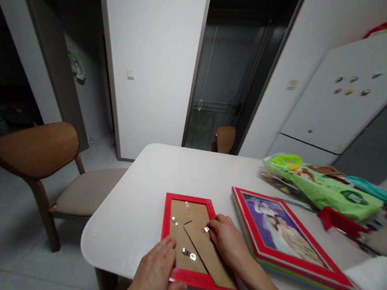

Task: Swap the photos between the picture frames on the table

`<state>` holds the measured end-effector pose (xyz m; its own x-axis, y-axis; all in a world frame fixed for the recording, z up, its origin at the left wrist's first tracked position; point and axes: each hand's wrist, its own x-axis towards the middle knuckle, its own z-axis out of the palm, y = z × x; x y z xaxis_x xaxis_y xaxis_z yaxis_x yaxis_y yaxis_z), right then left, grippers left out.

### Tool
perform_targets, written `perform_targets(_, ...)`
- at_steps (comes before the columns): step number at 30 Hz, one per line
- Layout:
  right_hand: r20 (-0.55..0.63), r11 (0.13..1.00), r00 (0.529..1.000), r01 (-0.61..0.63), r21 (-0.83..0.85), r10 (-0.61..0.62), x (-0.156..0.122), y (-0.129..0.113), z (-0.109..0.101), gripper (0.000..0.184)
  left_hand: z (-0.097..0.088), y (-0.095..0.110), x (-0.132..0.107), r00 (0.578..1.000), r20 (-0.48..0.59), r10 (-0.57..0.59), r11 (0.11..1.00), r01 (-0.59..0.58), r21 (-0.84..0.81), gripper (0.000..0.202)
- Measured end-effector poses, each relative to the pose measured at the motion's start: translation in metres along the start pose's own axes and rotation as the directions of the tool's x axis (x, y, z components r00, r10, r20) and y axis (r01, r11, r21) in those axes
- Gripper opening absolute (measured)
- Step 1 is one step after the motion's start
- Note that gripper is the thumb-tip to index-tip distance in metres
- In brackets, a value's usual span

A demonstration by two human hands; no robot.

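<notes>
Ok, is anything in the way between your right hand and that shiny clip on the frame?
Nothing visible is. The right hand rests on the cardboard backing of the red frame, right beside the metal clip.

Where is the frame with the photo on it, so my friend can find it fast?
On the white table, look just past the right hand to a stack of red frames. The top frame lies face up with a purple photo, while the frame under the right hand and left hand shows its brown back.
</notes>
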<state>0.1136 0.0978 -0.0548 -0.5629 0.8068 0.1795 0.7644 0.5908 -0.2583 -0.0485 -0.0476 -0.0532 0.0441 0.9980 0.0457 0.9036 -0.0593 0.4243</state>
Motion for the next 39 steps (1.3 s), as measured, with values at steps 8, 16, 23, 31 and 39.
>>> perform_targets(8,-0.032,0.999,0.999,0.034,0.02,-0.033,0.024,-0.016,0.011,0.028,-0.01,0.006,0.001,0.996,0.068,-0.049,0.998,0.051,-0.022,0.058)
perform_targets(16,-0.077,0.999,0.996,-0.043,0.03,0.045,0.057,-0.034,0.035,0.03,-0.012,0.007,0.001,0.995,0.08,-0.055,0.998,0.058,-0.037,0.058)
perform_targets(23,-0.077,0.999,0.997,-0.015,0.043,0.018,0.042,-0.039,0.02,0.034,-0.011,0.005,-0.001,0.997,0.058,-0.05,0.997,0.053,-0.064,0.059)
perform_targets(31,0.042,0.994,0.998,0.039,0.097,-0.043,-0.027,-0.032,-0.002,0.039,-0.006,0.004,-0.003,1.0,0.011,-0.022,0.995,0.023,-0.1,0.043)
perform_targets(39,-0.04,0.986,0.999,-0.006,0.166,0.012,-0.024,-0.032,-0.003,0.039,-0.004,0.001,-0.001,0.986,-0.134,-0.102,0.915,0.041,-0.401,0.055)
